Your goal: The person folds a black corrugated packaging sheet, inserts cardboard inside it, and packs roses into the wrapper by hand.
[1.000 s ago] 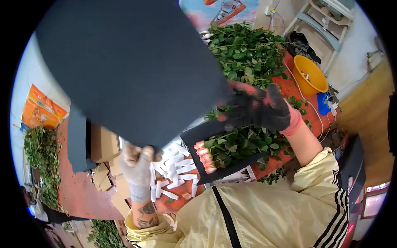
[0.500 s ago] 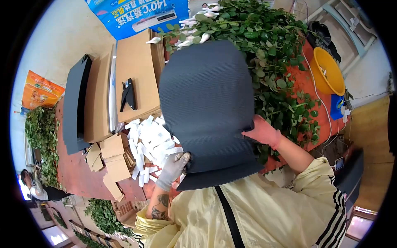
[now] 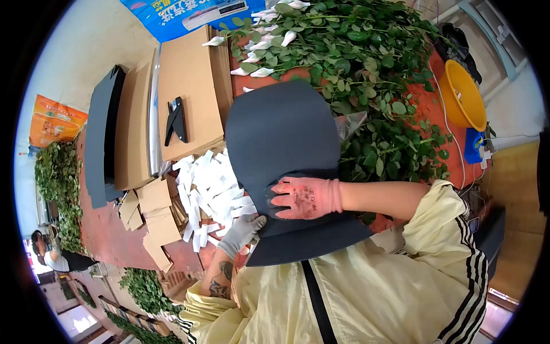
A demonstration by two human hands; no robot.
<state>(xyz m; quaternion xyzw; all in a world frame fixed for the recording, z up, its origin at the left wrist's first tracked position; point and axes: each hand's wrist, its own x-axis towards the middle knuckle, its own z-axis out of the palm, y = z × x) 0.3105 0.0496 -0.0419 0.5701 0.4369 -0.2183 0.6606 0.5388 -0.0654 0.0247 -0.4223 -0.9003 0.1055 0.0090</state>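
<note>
A black corrugated sheet (image 3: 281, 129) lies in front of me, its near end bent up toward my jacket. My left hand (image 3: 243, 234), in a grey glove, grips the sheet's left edge, thumb on top and fingers partly hidden. My right hand (image 3: 306, 198), in a pink glove with dark fingertips, rests flat on the middle of the sheet with its fingers apart. Many white paper strips (image 3: 209, 189) are heaped just left of the sheet. Beyond its far end lie long leafy rose stems (image 3: 361, 51) with white-wrapped heads (image 3: 262, 46).
A black stapler (image 3: 176, 121) sits on stacked brown cardboard (image 3: 192, 86). More black sheets (image 3: 102, 137) stand at the left, near small cardboard pieces (image 3: 157, 203). An orange basin (image 3: 463, 94) and a cable (image 3: 447, 123) are at the right. Another person (image 3: 57, 261) is far left.
My right hand has moved from the sheet's right edge onto its middle and flattened there. The sheet's far end has come down lower. My left hand keeps its hold on the left edge.
</note>
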